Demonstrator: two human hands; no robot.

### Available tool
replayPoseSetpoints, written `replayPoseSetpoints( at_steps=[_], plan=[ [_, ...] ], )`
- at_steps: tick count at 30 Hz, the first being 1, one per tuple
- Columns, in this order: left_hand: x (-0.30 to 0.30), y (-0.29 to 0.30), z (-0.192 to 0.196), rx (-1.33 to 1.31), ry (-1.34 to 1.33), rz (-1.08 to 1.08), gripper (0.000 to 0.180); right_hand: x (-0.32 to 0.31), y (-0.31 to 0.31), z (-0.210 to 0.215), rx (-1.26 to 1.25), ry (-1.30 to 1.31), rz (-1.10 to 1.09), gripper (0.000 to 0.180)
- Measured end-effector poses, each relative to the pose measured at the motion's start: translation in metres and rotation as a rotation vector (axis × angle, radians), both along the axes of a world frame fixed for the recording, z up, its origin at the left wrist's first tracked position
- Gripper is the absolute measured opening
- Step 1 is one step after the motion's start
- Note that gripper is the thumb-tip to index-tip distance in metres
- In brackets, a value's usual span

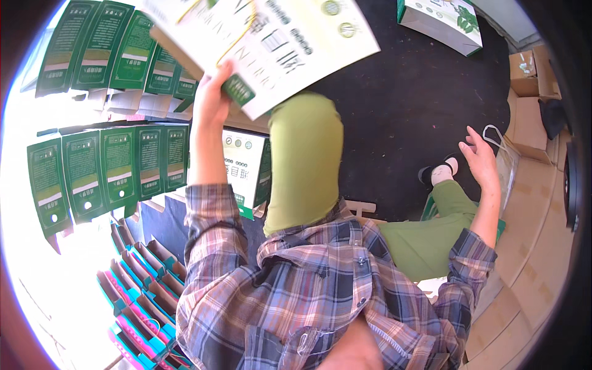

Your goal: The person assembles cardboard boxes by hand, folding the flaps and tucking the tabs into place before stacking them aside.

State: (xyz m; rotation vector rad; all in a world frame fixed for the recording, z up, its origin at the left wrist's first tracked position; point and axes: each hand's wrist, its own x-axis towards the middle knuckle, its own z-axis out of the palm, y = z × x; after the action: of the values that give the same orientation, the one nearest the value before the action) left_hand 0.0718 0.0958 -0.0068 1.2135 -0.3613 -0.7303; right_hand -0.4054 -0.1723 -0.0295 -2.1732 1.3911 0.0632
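My left hand [213, 98] is closed on the lower left edge of a white paper bag [302, 55] with green print, its thumb lying on the printed face. A thin yellow cord [251, 24] loops across that face. The bag is tilted above my left knee, and its upper part runs out of the picture. Out to the right, my right hand [481, 161] is raised with its fingers apart, holding nothing. Just beside it is a pale handle loop [493, 129] of a bag by the cartons.
Folded green cartons or bags [102, 166] stand in two rows at the left. Below them are several teal and pink open boxes [139, 308]. A white and green bag [240, 161] stands by my left knee, another [441, 24] at the far right. Brown cardboard boxes [530, 132] line the right.
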Motion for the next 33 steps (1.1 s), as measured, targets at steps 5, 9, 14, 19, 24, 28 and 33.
replayPoseSetpoints(
  at_steps=[5, 9, 14, 19, 24, 28, 33],
  plan=[
    [-0.006, 0.124, -0.049, 0.053, 0.310, 0.164, 0.049, 0.008, 0.001, -0.006, 0.052, -0.008, 0.043, 0.054],
    [-0.034, 0.202, -0.081, 0.130, 0.483, 0.287, 0.051, 0.009, 0.003, -0.012, 0.073, -0.009, 0.068, 0.054],
    [-0.065, 0.285, -0.120, 0.220, 0.569, 0.455, 0.051, 0.008, 0.002, -0.019, 0.096, 0.009, 0.081, 0.055],
    [-0.082, 0.366, -0.159, 0.217, 0.653, 0.562, 0.053, 0.013, 0.003, -0.024, 0.114, 0.006, 0.084, 0.054],
    [-0.090, 0.386, -0.166, 0.169, 0.696, 0.627, 0.055, 0.014, 0.005, -0.026, 0.123, 0.034, 0.083, 0.054],
    [-0.088, 0.386, -0.169, 0.166, 0.677, 0.609, 0.055, 0.013, 0.003, -0.028, 0.126, 0.030, 0.091, 0.054],
    [-0.087, 0.396, -0.172, 0.165, 0.668, 0.579, 0.055, 0.017, 0.007, -0.025, 0.126, 0.044, 0.100, 0.054]
  ],
)
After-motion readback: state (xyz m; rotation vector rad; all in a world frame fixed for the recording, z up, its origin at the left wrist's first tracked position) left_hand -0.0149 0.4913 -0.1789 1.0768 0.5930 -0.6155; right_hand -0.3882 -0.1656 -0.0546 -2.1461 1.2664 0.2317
